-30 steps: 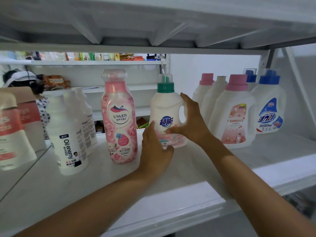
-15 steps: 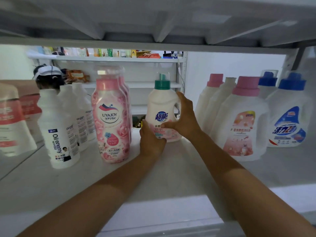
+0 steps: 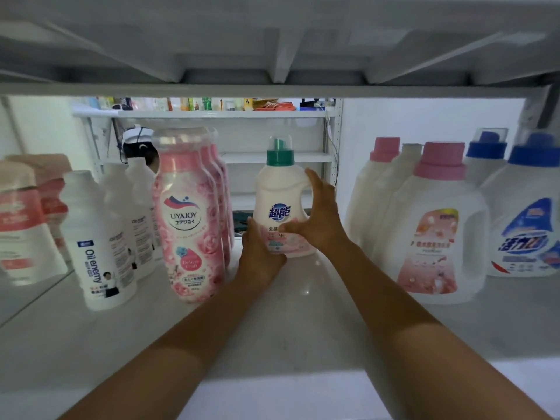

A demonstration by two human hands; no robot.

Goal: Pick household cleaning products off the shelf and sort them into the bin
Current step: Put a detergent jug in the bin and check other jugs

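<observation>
A cream detergent bottle with a green cap (image 3: 277, 189) stands upright far back on the white shelf (image 3: 291, 322). My left hand (image 3: 260, 253) grips its lower left side. My right hand (image 3: 318, 216) wraps the right side by the handle, thumb across the pink label and fingers up along the edge. The bottle's base is hidden behind my hands. No bin is in view.
Left of it stand a row of pink UYAJOY bottles (image 3: 188, 216), white Oil enemy bottles (image 3: 97, 241) and pink-and-white refill pouches (image 3: 21, 225). To the right are pink-capped jugs (image 3: 436, 225) and blue-capped jugs (image 3: 527, 213). The upper shelf (image 3: 272, 89) hangs low overhead. A person's head (image 3: 138, 144) shows behind the shelves.
Both hands stay on the green-capped bottle, which sits deeper on the shelf. The view has dropped and moved closer. My right fingers now reach higher along the bottle's side.
</observation>
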